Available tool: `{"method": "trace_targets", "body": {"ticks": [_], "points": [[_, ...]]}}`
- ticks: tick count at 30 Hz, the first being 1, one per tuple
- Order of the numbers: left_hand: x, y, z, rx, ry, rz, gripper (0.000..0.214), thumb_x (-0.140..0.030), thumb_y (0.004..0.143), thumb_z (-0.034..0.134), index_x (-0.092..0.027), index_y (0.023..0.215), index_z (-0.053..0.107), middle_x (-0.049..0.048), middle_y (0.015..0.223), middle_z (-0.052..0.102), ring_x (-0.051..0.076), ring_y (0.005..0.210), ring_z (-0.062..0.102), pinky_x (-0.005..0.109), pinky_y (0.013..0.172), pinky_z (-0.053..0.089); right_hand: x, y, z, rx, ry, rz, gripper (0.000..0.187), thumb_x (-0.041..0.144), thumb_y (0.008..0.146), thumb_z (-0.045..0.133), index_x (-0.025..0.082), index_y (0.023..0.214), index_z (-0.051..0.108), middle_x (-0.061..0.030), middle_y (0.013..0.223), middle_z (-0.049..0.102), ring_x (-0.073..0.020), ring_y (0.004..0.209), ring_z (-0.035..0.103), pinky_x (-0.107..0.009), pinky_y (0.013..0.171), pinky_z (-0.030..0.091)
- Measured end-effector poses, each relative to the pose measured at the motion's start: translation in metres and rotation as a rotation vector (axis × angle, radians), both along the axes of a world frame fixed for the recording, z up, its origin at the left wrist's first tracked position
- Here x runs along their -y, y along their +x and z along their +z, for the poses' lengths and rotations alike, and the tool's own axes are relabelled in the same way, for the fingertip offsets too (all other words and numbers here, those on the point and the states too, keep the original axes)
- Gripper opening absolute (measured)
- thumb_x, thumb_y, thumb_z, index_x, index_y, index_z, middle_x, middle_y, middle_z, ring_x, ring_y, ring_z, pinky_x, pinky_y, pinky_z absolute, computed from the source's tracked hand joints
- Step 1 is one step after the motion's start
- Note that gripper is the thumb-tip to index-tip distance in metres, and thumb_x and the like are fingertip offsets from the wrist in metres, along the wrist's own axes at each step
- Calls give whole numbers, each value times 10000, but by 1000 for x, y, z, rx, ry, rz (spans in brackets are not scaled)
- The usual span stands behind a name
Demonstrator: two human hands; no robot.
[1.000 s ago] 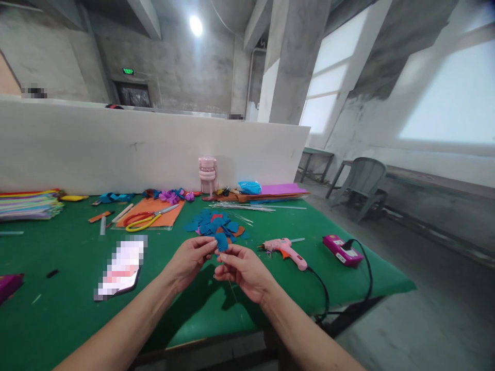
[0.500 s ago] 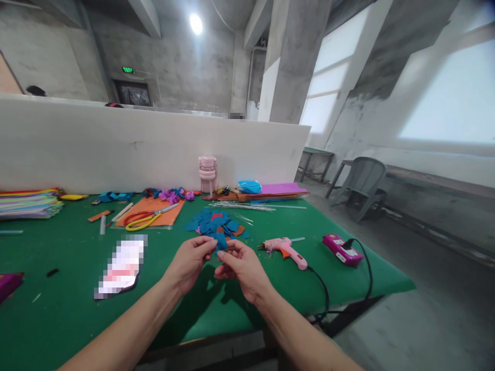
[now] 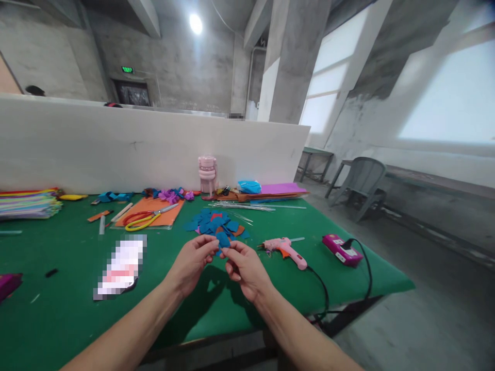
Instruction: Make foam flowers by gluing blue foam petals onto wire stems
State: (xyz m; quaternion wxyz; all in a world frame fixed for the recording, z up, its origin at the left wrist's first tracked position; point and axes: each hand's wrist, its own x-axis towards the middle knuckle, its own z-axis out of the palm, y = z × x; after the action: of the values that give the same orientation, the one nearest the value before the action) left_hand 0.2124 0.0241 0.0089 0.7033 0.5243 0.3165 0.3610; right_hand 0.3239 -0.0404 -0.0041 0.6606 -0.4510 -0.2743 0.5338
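Between the fingertips of left hand (image 3: 192,261) and right hand (image 3: 246,268), both pinched shut on it: blue felt piece (image 3: 223,240), just short of the felt scrap pile (image 3: 216,224) beyond. Best to pinch lightly near its edges, clear of the glue gun (image 3: 284,248) off right.

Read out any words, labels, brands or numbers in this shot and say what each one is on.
None can be read.
Green lit sign above the far doorway: too small and blurred.
Flat item on the green table: blurred out.
Blue piece pinched by left hand and right hand: no print shows.
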Motion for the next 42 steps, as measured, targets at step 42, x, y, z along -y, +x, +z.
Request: {"method": "trace_targets", "body": {"ticks": [42], "points": [[-3,1,-8,37,-39,-116,220,-311,614,730,-128,720,671,24,646,607,89,586,506,199,563,376,2,4,4,-372,-44,105,165,172,609,695,107,676,560,10,582,588,-7,409,444,-71,305,266]]}}
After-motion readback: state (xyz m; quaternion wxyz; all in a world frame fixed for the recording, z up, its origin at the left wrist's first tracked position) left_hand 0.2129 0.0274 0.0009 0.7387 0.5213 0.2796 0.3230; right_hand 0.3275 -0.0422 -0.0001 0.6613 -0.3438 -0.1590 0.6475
